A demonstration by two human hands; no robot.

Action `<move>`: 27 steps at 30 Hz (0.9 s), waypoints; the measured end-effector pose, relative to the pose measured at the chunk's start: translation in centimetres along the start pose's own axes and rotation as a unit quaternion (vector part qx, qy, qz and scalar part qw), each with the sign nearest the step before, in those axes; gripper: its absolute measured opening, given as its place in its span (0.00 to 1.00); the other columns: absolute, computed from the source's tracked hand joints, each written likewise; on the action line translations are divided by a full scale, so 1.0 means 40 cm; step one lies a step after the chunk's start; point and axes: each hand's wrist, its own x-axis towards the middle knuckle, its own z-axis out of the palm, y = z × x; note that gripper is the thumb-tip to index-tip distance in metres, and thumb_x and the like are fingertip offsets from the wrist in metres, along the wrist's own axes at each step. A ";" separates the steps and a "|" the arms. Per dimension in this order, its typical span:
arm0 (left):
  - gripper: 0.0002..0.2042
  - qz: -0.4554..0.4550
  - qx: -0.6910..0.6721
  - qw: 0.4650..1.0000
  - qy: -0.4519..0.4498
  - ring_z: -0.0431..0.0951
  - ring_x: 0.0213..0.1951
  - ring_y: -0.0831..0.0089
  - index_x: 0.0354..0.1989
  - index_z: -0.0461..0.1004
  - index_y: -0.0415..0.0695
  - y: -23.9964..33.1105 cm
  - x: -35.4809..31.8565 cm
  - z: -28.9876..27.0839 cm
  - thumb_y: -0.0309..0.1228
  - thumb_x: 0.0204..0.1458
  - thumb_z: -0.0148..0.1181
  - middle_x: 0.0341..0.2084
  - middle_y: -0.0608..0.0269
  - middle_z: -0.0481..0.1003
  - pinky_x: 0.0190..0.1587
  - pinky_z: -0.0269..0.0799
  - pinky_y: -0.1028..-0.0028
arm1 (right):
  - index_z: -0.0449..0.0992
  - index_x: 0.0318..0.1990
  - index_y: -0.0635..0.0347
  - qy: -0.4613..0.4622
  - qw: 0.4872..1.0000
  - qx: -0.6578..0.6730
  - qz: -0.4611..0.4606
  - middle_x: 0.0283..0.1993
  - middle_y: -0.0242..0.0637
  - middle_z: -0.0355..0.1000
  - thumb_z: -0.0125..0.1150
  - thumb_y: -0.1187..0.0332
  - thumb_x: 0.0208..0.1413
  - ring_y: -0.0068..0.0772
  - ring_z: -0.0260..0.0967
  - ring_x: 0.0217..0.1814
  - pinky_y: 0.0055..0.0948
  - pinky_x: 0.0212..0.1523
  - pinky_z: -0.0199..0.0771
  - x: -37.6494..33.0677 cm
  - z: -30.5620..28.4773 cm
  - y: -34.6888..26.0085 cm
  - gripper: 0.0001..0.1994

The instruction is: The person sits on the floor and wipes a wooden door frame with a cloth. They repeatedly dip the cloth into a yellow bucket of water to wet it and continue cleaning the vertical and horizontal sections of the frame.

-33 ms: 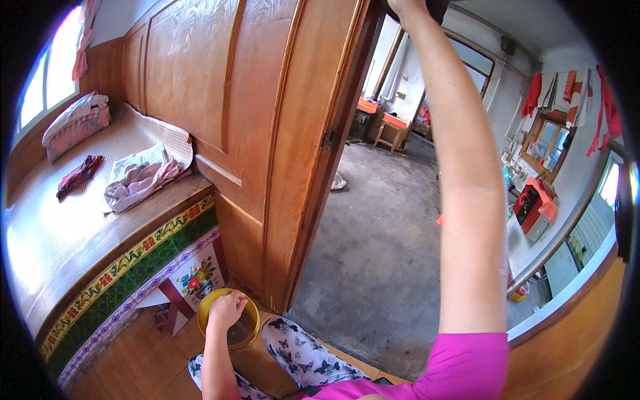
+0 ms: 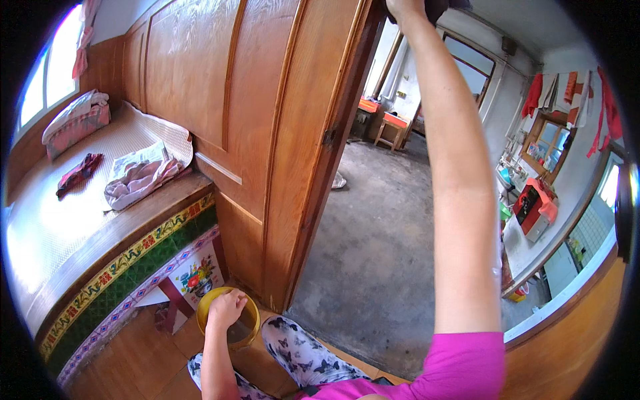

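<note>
My left hand (image 2: pixel 227 308) reaches down and grips the near rim of a yellow basin (image 2: pixel 248 333) with dark water in it. The basin stands on the wooden floor beside my butterfly-print trouser leg (image 2: pixel 300 353). My right arm stretches straight up, and my right hand (image 2: pixel 404 8) is at the picture's top edge by the top of the wooden door frame (image 2: pixel 333 133). Its fingers are closed on a dark cloth (image 2: pixel 441 7), which is mostly cut off by the frame.
A raised wooden platform bed (image 2: pixel 60 227) with a tiled front lies to the left, with folded bedding (image 2: pixel 73 120) and crumpled clothes (image 2: pixel 137 177) on it. Wooden panelling (image 2: pixel 200 80) runs along it. Through the doorway are a concrete floor (image 2: pixel 380 267), small orange stools (image 2: pixel 392 127) and a red box (image 2: pixel 533 203).
</note>
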 end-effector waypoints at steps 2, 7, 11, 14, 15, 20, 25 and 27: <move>0.09 -0.003 0.012 1.000 0.006 0.83 0.34 0.52 0.39 0.80 0.46 -0.008 -0.013 -0.012 0.37 0.56 0.62 0.30 0.52 0.82 0.38 0.78 0.56 | 0.65 0.64 0.59 0.028 0.999 -0.033 -0.013 0.56 0.64 0.72 0.54 0.63 0.67 0.65 0.69 0.60 0.50 0.60 0.69 -0.099 0.022 0.034 0.21; 0.09 0.007 0.013 1.000 0.017 0.83 0.34 0.52 0.40 0.80 0.46 -0.008 -0.022 -0.032 0.36 0.56 0.62 0.30 0.53 0.82 0.38 0.79 0.57 | 0.63 0.62 0.59 -0.083 0.996 -0.010 0.009 0.55 0.61 0.72 0.53 0.64 0.66 0.70 0.69 0.55 0.58 0.55 0.69 -0.458 -0.065 -0.052 0.20; 0.09 0.013 0.016 1.000 0.012 0.82 0.33 0.53 0.40 0.80 0.47 0.004 0.002 -0.014 0.37 0.57 0.62 0.29 0.54 0.82 0.37 0.78 0.57 | 0.59 0.68 0.59 -0.183 0.982 0.027 -0.034 0.64 0.62 0.64 0.54 0.66 0.66 0.71 0.60 0.65 0.54 0.65 0.63 -0.746 -0.185 -0.088 0.25; 0.09 0.017 0.004 1.000 0.009 0.82 0.33 0.54 0.40 0.80 0.47 -0.009 0.006 0.012 0.37 0.57 0.62 0.28 0.54 0.82 0.36 0.77 0.57 | 0.68 0.61 0.60 -0.261 0.963 0.063 -0.019 0.57 0.54 0.73 0.64 0.65 0.59 0.60 0.69 0.62 0.45 0.64 0.66 -0.772 -0.264 -0.107 0.24; 0.09 0.010 0.003 1.000 0.005 0.82 0.33 0.54 0.40 0.80 0.47 -0.015 0.000 0.007 0.37 0.57 0.63 0.28 0.54 0.82 0.37 0.77 0.57 | 0.71 0.58 0.60 -0.264 0.960 0.086 -0.021 0.53 0.51 0.76 0.65 0.64 0.57 0.54 0.73 0.60 0.43 0.62 0.70 -0.744 -0.272 -0.121 0.22; 0.09 -0.002 0.011 1.000 -0.012 0.82 0.34 0.54 0.41 0.80 0.47 -0.012 -0.007 -0.010 0.37 0.57 0.63 0.29 0.54 0.82 0.38 0.77 0.57 | 0.71 0.53 0.61 -0.110 0.988 0.056 -0.092 0.43 0.49 0.80 0.66 0.59 0.58 0.48 0.81 0.43 0.43 0.44 0.79 -0.357 -0.149 -0.092 0.21; 0.09 0.001 0.007 1.000 0.003 0.82 0.34 0.53 0.42 0.79 0.47 -0.031 -0.005 0.007 0.36 0.57 0.62 0.30 0.54 0.82 0.38 0.78 0.57 | 0.66 0.53 0.61 0.007 0.993 -0.099 0.056 0.37 0.59 0.77 0.51 0.63 0.68 0.64 0.75 0.40 0.53 0.39 0.73 -0.293 -0.044 -0.157 0.13; 0.09 0.006 0.012 1.000 0.006 0.82 0.35 0.53 0.42 0.79 0.47 -0.019 -0.005 0.000 0.36 0.56 0.62 0.30 0.54 0.82 0.38 0.78 0.56 | 0.66 0.52 0.61 0.046 0.996 -0.067 -0.022 0.36 0.58 0.77 0.54 0.65 0.66 0.65 0.75 0.39 0.54 0.38 0.73 -0.378 -0.058 -0.167 0.13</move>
